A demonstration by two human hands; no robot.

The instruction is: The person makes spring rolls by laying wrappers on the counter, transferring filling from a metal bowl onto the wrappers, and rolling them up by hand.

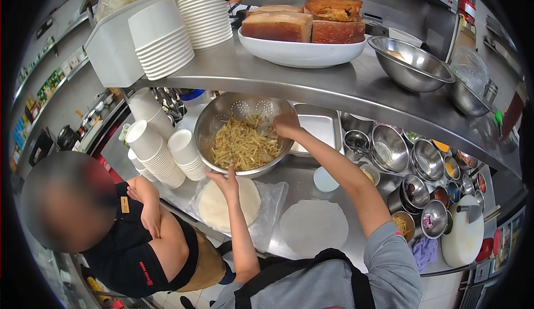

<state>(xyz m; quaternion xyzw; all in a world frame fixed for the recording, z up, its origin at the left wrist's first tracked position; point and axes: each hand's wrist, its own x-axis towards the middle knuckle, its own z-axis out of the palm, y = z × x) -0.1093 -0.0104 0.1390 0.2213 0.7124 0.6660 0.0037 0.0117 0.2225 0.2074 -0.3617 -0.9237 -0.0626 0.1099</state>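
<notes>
A steel colander point(250, 106) with a pile of shredded yellowish food point(245, 145) is tilted toward me at the counter's far side. My right hand point(286, 124) is closed on its right rim. At the near rim, the fingers of my left hand point(225, 185) are hooked on the edge. Just below that hand lies a stack of round pale wrappers point(245, 200) on a plastic bag point(270, 214). One thin round sheet point(314, 228) lies flat on the counter to the right, near a small light-blue lid or dish point(325, 180).
Stacked white tubs point(150, 142) stand left of the colander. A steel shelf point(311, 89) overhangs the counter, bearing a white dish point(300, 52) of browned slabs. Steel bowls point(389, 147) crowd the right, beside a round cutting board point(463, 234). A person point(144, 236) with folded arms stands left.
</notes>
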